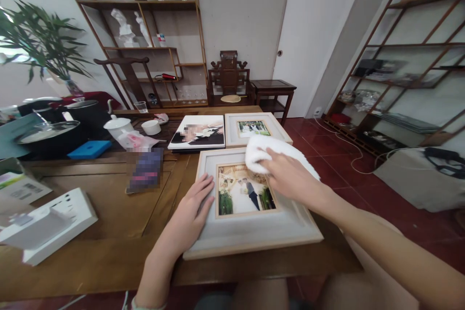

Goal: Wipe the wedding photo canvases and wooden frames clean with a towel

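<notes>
Lengthwise, the white cloth (255,146) slants rightward, right fingers (276,160) clamping it, left fingers (202,185) apart on the frame (250,233).

Open tabletop (119,240) runs between the white box (78,218) and left hand (191,210), while the rear frame (254,128) crowds the front frame (250,225).

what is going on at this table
A person's right hand holds a bunched white towel at the upper right of a framed photo. The left hand lies flat along its left side. The frame lies face up on the wooden table, with a smaller-looking framed photo just beyond it.
</notes>
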`<state>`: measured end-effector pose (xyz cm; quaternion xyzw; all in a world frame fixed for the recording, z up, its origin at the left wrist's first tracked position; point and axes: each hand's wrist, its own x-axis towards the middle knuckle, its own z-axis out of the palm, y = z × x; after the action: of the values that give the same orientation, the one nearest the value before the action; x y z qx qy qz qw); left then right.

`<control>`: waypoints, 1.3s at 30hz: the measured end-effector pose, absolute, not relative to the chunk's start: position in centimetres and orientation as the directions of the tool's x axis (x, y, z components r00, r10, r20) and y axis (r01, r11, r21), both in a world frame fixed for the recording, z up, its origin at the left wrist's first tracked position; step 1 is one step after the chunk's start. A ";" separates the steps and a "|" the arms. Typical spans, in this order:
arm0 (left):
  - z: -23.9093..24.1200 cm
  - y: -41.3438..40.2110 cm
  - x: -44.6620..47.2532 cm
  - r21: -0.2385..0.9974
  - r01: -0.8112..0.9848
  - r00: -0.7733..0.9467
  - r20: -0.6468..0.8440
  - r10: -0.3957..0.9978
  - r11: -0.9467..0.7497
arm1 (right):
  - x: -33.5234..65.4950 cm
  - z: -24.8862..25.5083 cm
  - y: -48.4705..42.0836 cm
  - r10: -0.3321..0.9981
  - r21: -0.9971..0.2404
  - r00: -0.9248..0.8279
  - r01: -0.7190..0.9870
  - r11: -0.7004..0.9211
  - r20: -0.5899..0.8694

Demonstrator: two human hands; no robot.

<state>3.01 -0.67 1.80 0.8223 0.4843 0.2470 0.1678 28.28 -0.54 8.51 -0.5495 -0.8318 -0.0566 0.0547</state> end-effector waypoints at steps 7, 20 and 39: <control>2.4 -0.8 3.1 0.503 0.694 0.432 0.281 0.857 -0.515 | 22.6 6.4 4.6 0.625 0.149 -0.761 0.648 0.747 0.172; 1.8 -0.6 2.9 0.516 0.697 0.420 0.267 0.867 -0.497 | 28.9 7.5 2.5 0.783 0.097 -0.620 0.784 0.614 0.054; 1.8 -0.6 2.9 0.518 0.701 0.406 0.275 0.872 -0.490 | 29.4 5.1 2.1 0.838 0.083 -0.522 0.853 0.516 0.158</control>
<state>2.95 -0.63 1.82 0.8224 0.4781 0.2620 0.1628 29.42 2.07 5.09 -0.4863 -0.8692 -0.0749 0.0488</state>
